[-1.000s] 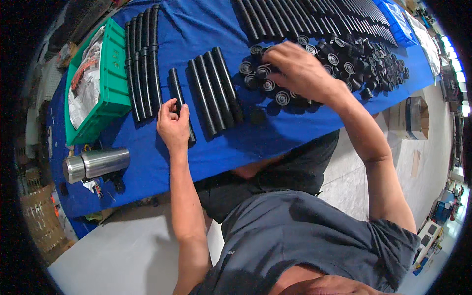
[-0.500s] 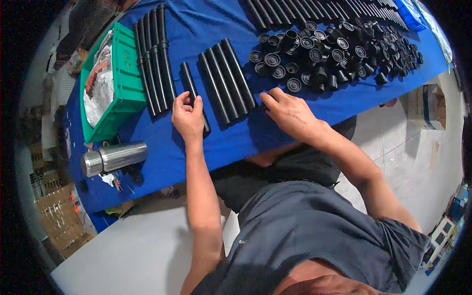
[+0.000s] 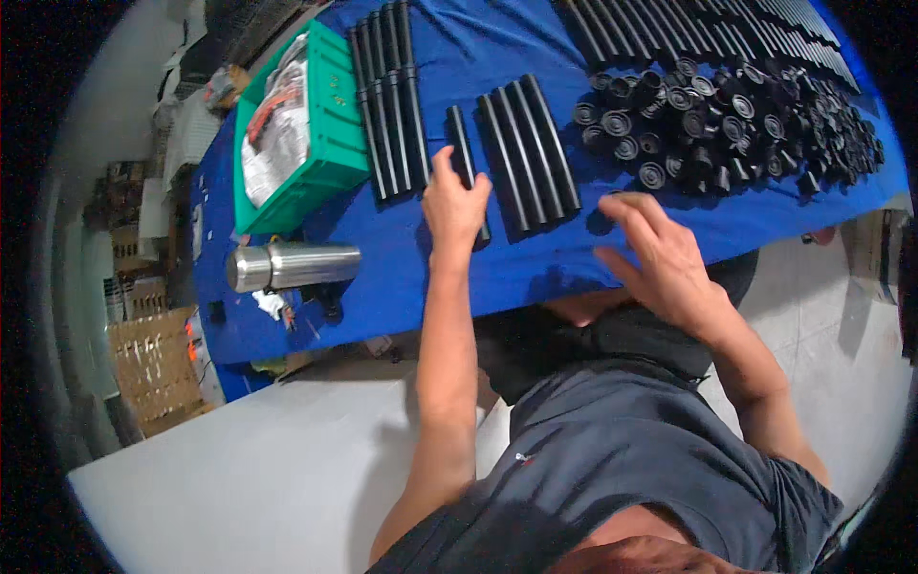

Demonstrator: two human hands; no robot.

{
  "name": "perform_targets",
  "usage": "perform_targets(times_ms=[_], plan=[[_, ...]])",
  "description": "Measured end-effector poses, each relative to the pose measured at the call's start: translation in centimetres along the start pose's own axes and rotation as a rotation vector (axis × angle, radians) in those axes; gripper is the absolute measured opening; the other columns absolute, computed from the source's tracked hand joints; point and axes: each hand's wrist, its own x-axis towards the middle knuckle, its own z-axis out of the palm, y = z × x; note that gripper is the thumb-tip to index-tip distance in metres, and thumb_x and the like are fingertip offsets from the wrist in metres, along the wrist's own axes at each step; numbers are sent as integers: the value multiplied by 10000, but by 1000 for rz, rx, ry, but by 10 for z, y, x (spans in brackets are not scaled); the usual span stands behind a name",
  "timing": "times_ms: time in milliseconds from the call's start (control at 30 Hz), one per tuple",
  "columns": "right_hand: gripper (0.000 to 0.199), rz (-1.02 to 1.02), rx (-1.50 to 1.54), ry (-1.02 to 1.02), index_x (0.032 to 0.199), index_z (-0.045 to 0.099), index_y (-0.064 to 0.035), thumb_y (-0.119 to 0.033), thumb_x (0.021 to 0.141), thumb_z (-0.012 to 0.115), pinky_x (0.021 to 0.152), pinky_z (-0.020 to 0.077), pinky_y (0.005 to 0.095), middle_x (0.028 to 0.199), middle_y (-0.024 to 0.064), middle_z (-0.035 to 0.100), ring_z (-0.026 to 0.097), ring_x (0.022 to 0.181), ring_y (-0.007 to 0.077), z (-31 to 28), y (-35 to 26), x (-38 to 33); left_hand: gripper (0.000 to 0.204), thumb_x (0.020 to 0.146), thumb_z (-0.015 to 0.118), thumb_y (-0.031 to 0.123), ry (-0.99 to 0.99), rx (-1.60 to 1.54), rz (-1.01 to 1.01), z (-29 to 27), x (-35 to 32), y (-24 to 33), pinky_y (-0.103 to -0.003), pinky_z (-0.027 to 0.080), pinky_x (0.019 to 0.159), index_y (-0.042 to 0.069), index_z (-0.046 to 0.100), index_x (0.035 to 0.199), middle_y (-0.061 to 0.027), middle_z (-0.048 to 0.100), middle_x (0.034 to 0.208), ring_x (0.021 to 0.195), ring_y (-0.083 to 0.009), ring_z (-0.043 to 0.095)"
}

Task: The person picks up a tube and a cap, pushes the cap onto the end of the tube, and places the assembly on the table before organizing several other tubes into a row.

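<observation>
My left hand point(image 3: 454, 209) lies over the near part of a single black tube point(image 3: 462, 143) on the blue cloth, thumb and forefinger spread apart. Its other fingers are partly hidden. To the right of that tube, several more black tubes point(image 3: 554, 143) lie side by side. My right hand point(image 3: 662, 256) hovers near the table's front edge, fingers apart, with nothing visible in it. A small dark piece point(image 3: 600, 221) sits on the cloth just left of its fingertips; its kind is unclear. Beyond the hand spreads a heap of black round caps point(image 3: 652, 175).
At the left stands a green crate point(image 3: 330, 134) holding crumpled wrapping. Longer jointed black tubes point(image 3: 397, 124) lie against its right side. A steel flask point(image 3: 306, 265) rests on its side in front. Rows of black tubes point(image 3: 641, 29) line the far right of the blue-covered table point(image 3: 516, 273).
The whole view has shifted, so the table stuff appears farther right. My right fingers have opened from a pinch and drawn back from the cloth. My left thumb and forefinger have spread.
</observation>
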Motion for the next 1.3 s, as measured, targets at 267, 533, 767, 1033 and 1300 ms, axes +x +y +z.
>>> perform_targets(times_ms=[267,533,767,1033,1300], plan=[[370,47,546,-264,1165,569,-1,-80,831,707,727,530,437,930,186,602,629,827,362,47,6,-27,413,891,605,106,3,-373,4,-32,-73,17,-346,498,675,26,581,1296,-150,669,905,744,-201,635],[308,132,931,-370,1083,609,16,-169,853,701,753,511,392,911,145,658,648,834,295,67,26,-12,369,963,638,210,-164,-514,-268,-60,-126,57,-208,423,556,0,563,1257,-48,658,740,604,-64,545],[467,135,1042,-236,1244,603,-34,-152,818,751,800,533,352,1029,126,706,685,905,234,82,37,-14,342,962,632,175,-316,-582,-376,-67,-133,68,-229,493,594,-53,575,1211,-125,690,792,638,-119,622],[521,4,1004,-150,1290,594,-66,-208,823,777,845,530,358,1054,131,710,686,953,283,93,43,-22,450,837,759,86,-321,-276,-145,-69,-119,60,-208,462,564,-18,605,1247,-31,658,689,641,-64,597],[480,211,1183,-273,1254,597,-45,-176,824,763,749,517,331,954,113,713,685,826,215,78,40,-15,464,690,768,7,-337,-171,230,-52,-112,52,-405,466,949,21,590,1118,-158,620,1144,1086,-324,587]])
